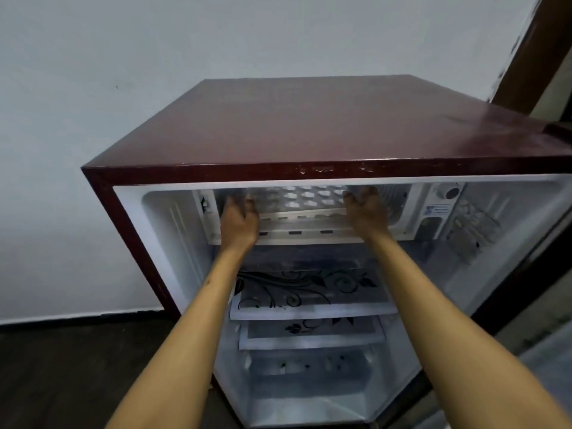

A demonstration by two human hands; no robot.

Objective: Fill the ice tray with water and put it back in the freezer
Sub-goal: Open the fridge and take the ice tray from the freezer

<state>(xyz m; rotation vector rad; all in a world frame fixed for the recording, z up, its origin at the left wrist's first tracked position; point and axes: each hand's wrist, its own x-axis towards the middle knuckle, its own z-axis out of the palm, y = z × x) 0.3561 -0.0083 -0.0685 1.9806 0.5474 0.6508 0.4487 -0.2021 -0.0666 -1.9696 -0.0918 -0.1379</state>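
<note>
A white ice tray (305, 199) with several cube pockets lies level inside the freezer compartment (399, 218) at the top of an open maroon fridge (297, 125). My left hand (240, 219) grips the tray's left end, fingers curled over its edge. My right hand (366, 210) grips its right end the same way. The tray's near edge sits just above the freezer's front lip. Whether the pockets hold water I cannot make out.
Below the freezer are two glass shelves (309, 300) with a black floral print and a clear crisper drawer (303, 394). The fridge door (544, 305) stands open at the right. A thermostat dial (450, 192) sits right of the freezer. A pale wall is behind.
</note>
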